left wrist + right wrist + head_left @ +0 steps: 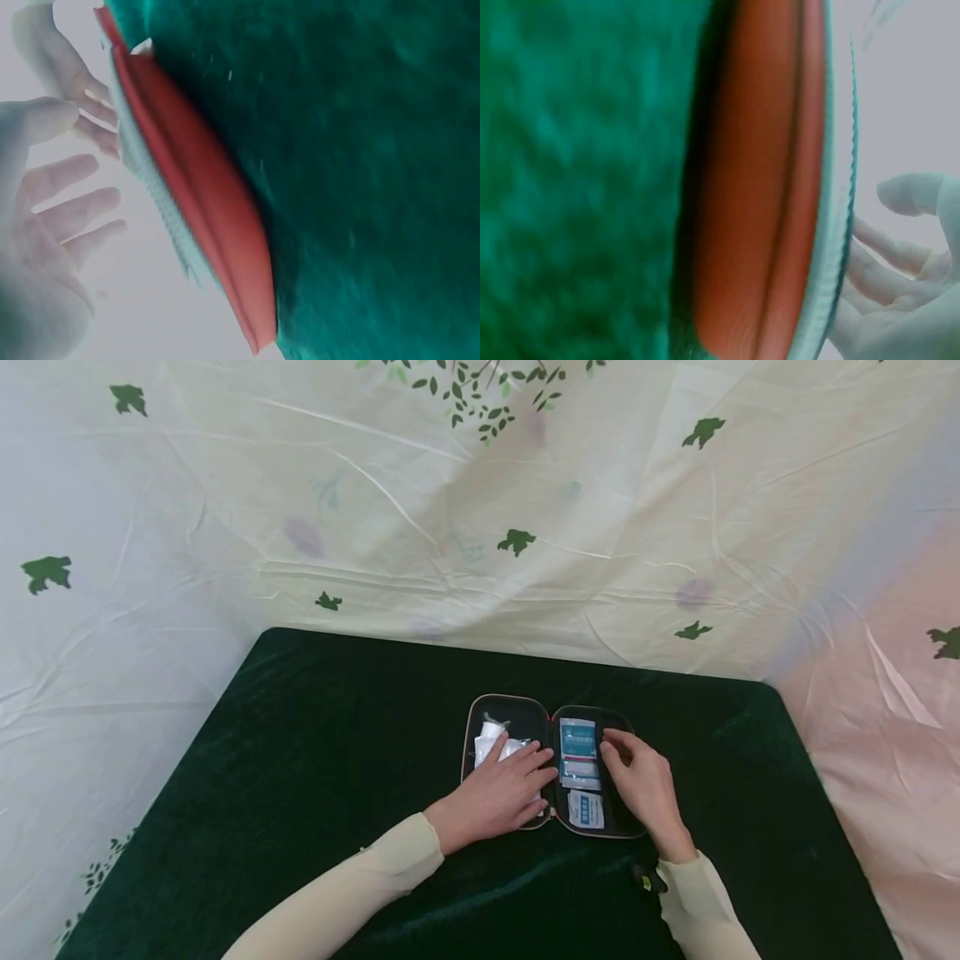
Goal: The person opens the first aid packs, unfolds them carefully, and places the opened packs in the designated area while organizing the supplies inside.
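Note:
A zippered case (600, 828) lies unfolded on the dark green cloth, its outer side red in both wrist views. My left hand (501, 785) spreads its fingers over the left half, partly covering white wrapped items (491, 731). Blue and white sachets (579, 739) and a smaller white sachet with blue print (586, 810) lie in a column in the right half. Over that half's right edge is my right hand (647, 777), fingers loosely bent, thumb apart from the index finger. In the right wrist view its fingers (889, 277) are partly hidden behind the case's zippered rim (840, 225).
A small black object with a yellow mark (647, 880) lies beside the right sleeve (697, 893). The green cloth (315, 760) extends around the case. Pale fabric walls (420, 527) with leaf prints stand behind the table and at both sides.

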Available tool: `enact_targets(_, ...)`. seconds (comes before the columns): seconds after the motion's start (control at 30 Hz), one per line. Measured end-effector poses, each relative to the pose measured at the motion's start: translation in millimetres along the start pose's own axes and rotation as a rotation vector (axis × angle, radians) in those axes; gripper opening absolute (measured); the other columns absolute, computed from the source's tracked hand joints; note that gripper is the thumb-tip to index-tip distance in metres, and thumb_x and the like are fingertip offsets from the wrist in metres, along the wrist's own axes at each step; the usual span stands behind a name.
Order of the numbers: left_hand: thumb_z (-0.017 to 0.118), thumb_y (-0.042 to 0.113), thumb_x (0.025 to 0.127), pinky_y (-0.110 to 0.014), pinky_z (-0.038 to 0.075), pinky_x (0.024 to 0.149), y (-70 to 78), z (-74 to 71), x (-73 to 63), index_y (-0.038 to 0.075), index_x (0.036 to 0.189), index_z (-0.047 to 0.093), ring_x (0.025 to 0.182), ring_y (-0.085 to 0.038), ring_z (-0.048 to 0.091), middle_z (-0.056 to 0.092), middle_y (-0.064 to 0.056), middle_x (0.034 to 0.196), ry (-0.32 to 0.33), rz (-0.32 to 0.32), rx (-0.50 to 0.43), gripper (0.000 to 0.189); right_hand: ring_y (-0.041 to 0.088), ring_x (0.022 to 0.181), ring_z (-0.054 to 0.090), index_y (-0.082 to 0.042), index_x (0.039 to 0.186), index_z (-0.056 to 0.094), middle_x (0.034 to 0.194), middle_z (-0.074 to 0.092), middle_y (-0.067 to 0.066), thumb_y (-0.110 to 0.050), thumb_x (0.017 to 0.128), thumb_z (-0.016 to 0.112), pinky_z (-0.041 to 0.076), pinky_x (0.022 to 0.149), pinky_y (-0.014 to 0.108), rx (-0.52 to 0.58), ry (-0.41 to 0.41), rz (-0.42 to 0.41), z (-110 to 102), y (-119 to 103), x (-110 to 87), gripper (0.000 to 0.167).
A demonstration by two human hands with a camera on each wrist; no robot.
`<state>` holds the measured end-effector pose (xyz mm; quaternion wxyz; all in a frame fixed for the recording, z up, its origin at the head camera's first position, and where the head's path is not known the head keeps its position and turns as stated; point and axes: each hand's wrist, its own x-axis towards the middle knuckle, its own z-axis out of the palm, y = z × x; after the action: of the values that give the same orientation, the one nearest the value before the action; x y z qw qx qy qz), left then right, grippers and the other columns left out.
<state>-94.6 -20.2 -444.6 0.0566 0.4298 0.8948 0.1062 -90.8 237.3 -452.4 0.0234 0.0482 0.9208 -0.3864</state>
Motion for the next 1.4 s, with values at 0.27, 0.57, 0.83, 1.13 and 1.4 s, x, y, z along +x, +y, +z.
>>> enact_targets(0.27,0.061,0.039,0.104,-0.058,0.021,0.123,-18.1,-14.1,-22.0,0.016,0.146,0.058,0.149,-0.024,0.040,0.055,-0.004,0.153,0.172,-0.082,0.003,0.048,0.034,0.121,0.062,-0.007,0.142,0.060,0.139,0.061,0.018,-0.040,0.109,0.052,0.049,0.103,0.057,0.067,0.028,-0.113,11,-12,-12.5,0.047)
enact_targets(0.57,0.068,0.038,0.101,-0.061,0.026,0.121,-32.9,-15.2,-46.8,0.014,0.142,0.063,0.147,-0.027,0.043,0.057,-0.007,0.149,0.259,-0.139,-0.019,0.048,0.037,0.121,0.062,-0.010,0.140,0.063,0.139,0.063,0.017,-0.035,0.108,0.056,0.050,0.100,0.060,0.082,-0.005,-0.196,28,-25,-20.2,0.042)
enact_targets(0.83,0.065,0.041,0.102,-0.062,0.028,0.120,-39.6,-6.6,-64.6,0.015,0.144,0.060,0.149,-0.026,0.040,0.052,-0.007,0.155,0.180,-0.159,-0.024,0.050,0.035,0.122,0.064,-0.011,0.138,0.066,0.140,0.064,0.015,-0.030,0.103,0.067,0.053,0.098,0.057,0.061,-0.055,-0.259,46,-35,-18.4,0.040)
enact_targets(1.13,0.054,0.054,0.104,-0.065,0.024,0.120,-40.6,1.6,-73.3,0.021,0.155,0.050,0.155,-0.026,0.028,0.036,-0.005,0.166,0.004,-0.138,0.017,0.061,0.036,0.132,0.057,-0.008,0.140,0.063,0.142,0.063,0.015,-0.024,0.099,0.072,0.047,0.105,0.060,0.006,-0.143,-0.308,54,-45,-11.0,0.045)
enact_targets(1.4,0.052,0.056,0.104,-0.067,0.024,0.119,-41.5,5.4,-75.7,0.023,0.157,0.047,0.155,-0.028,0.026,0.026,-0.005,0.170,-0.054,-0.130,0.031,0.062,0.037,0.132,0.057,-0.006,0.139,0.064,0.140,0.064,0.017,-0.019,0.097,0.075,0.045,0.108,0.060,-0.077,-0.173,-0.324,60,-48,-4.2,0.046)
